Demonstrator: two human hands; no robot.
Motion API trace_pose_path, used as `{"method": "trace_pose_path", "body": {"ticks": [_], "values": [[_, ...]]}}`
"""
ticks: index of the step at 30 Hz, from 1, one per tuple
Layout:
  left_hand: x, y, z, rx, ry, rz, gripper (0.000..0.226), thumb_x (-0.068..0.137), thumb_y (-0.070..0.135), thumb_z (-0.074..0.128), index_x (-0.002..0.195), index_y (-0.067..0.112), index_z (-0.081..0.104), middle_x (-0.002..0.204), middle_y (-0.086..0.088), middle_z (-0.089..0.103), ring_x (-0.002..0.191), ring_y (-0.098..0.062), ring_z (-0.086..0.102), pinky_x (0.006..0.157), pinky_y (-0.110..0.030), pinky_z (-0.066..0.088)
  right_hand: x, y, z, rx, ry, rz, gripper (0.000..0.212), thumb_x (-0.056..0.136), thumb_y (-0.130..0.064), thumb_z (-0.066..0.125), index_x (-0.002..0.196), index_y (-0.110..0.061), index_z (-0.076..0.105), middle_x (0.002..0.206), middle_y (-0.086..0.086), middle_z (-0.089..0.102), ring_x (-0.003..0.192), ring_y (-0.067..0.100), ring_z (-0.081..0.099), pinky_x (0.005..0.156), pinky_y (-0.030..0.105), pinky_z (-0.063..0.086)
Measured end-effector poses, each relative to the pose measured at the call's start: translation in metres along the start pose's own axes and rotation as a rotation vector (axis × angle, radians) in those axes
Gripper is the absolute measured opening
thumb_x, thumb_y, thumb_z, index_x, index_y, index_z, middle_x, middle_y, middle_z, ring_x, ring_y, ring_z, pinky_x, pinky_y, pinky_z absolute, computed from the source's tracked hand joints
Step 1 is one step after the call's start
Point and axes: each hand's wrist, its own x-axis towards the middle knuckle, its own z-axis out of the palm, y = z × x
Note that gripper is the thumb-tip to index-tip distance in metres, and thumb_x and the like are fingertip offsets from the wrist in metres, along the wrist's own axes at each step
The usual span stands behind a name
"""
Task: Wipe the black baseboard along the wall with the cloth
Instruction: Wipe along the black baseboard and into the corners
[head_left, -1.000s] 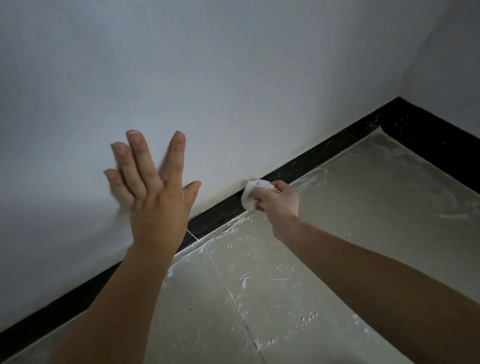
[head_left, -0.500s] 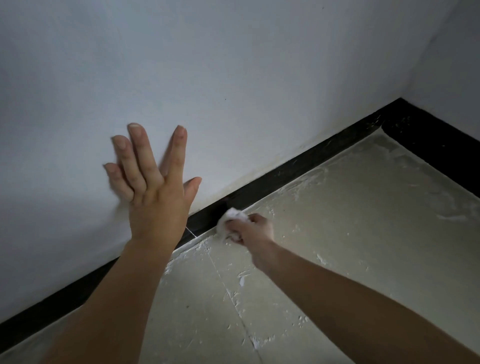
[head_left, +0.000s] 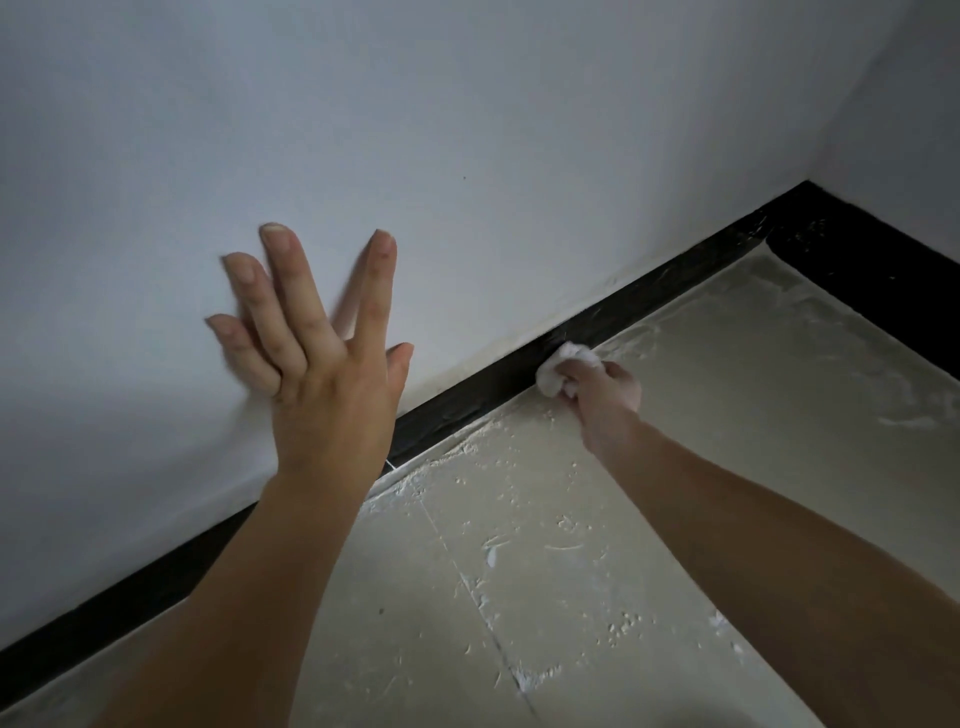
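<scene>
Grips a crumpled white cloth (head_left: 563, 370) in the tightly curled right hand (head_left: 605, 388), pressed against the black baseboard (head_left: 467, 397) where wall (head_left: 467, 130) meets floor (head_left: 727, 452), short of the room corner. Lays the left hand (head_left: 322, 364) flat on the wall, fingers straight and spread, just above the baseboard. Leaves bare baseboard either side of the cloth.

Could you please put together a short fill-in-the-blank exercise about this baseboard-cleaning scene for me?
1. The right hand grips a crumpled white ____.
2. The left hand rests flat, fingers spread, on the ____.
3. The baseboard is coloured ____.
4. The wiping spot lies to the ____ of the left hand.
Missing words: cloth; wall; black; right.
</scene>
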Motion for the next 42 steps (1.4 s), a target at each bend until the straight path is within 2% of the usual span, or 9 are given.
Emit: {"method": "trace_pose_path", "body": {"ticks": [3,7,10,13,19,27,33,38,42], "values": [[0.0,0.007,-0.001,-0.077,0.013,0.08,0.099,0.084,0.045,0.066,0.153,0.029,-0.004,0.15,-0.029,-0.007,0.141,-0.043,-0.009,0.112,-0.043,-0.018,0.007,-0.008,-0.011,0.117,0.112,0.022,0.025,0.082,-0.008,0.07,0.105,-0.007,0.061,0.097,0.01,0.067,0.088,0.02,0.069,0.082,0.032,0.059],[0.009,0.026,0.006,-0.168,0.07,0.144,0.091,0.089,0.038,0.059,0.153,0.029,-0.005,0.149,-0.012,-0.037,0.139,-0.025,-0.032,0.112,-0.043,-0.019,-0.022,0.001,-0.009,-0.214,-0.084,-0.002,0.026,0.082,-0.009,0.072,0.105,-0.004,0.06,0.086,0.009,0.064,0.079,0.02,0.065,0.08,0.035,0.059],[0.017,0.042,0.011,-0.157,0.089,0.142,0.094,0.086,0.035,0.062,0.154,0.027,-0.003,0.149,-0.012,-0.036,0.139,-0.026,-0.032,0.112,-0.043,-0.02,-0.041,0.017,0.014,-0.329,-0.206,-0.022,0.018,0.077,-0.006,0.075,0.089,-0.006,0.062,0.074,0.009,0.063,0.068,0.019,0.062,0.076,0.035,0.06],[0.016,0.046,0.016,-0.055,0.099,0.111,0.095,0.086,0.043,0.061,0.155,0.025,-0.002,0.15,-0.013,-0.035,0.137,-0.028,-0.034,0.11,-0.043,-0.022,-0.035,0.014,0.02,-0.238,-0.117,-0.06,0.017,0.075,-0.001,0.073,0.073,-0.009,0.058,0.062,0.006,0.057,0.056,0.016,0.054,0.065,0.028,0.053],[0.018,0.05,0.028,0.027,0.159,0.085,0.099,0.082,0.051,0.063,0.155,0.028,-0.001,0.155,-0.013,-0.028,0.139,-0.029,-0.031,0.112,-0.043,-0.018,0.0,-0.015,-0.003,-0.283,-0.042,-0.174,0.015,0.076,-0.002,0.072,0.074,-0.01,0.06,0.065,0.008,0.056,0.055,0.016,0.053,0.066,0.031,0.054],[0.019,0.049,0.03,0.065,0.14,0.085,0.101,0.081,0.062,0.055,0.154,0.026,-0.004,0.151,-0.015,-0.033,0.138,-0.029,-0.034,0.111,-0.044,-0.021,0.026,-0.035,-0.036,-0.126,0.086,-0.052,0.037,0.084,-0.013,0.071,0.117,-0.004,0.058,0.097,0.012,0.066,0.086,0.024,0.068,0.074,0.032,0.059],[0.02,0.048,0.031,0.112,0.143,0.104,0.097,0.084,0.065,0.049,0.155,0.024,-0.002,0.151,-0.017,-0.033,0.138,-0.03,-0.034,0.111,-0.045,-0.022,-0.032,-0.004,-0.01,-0.39,-0.307,-0.037,0.018,0.078,-0.014,0.077,0.084,-0.013,0.06,0.076,0.004,0.064,0.07,0.016,0.064,0.073,0.034,0.06],[0.021,0.046,0.031,0.169,0.145,0.122,0.1,0.082,0.07,0.048,0.155,0.023,-0.002,0.151,-0.019,-0.032,0.139,-0.032,-0.033,0.111,-0.046,-0.021,-0.015,-0.023,-0.002,-0.332,-0.131,-0.192,0.016,0.074,-0.011,0.073,0.073,-0.014,0.058,0.068,0.004,0.058,0.061,0.016,0.052,0.053,0.025,0.043],[0.021,0.043,0.032,0.195,0.17,0.138,0.1,0.082,0.072,0.048,0.155,0.022,0.001,0.152,-0.02,-0.029,0.14,-0.033,-0.03,0.112,-0.047,-0.018,0.01,-0.054,-0.02,-0.354,-0.078,-0.232,0.015,0.076,-0.012,0.074,0.079,-0.013,0.059,0.073,0.003,0.06,0.065,0.015,0.055,0.061,0.03,0.048]]}}
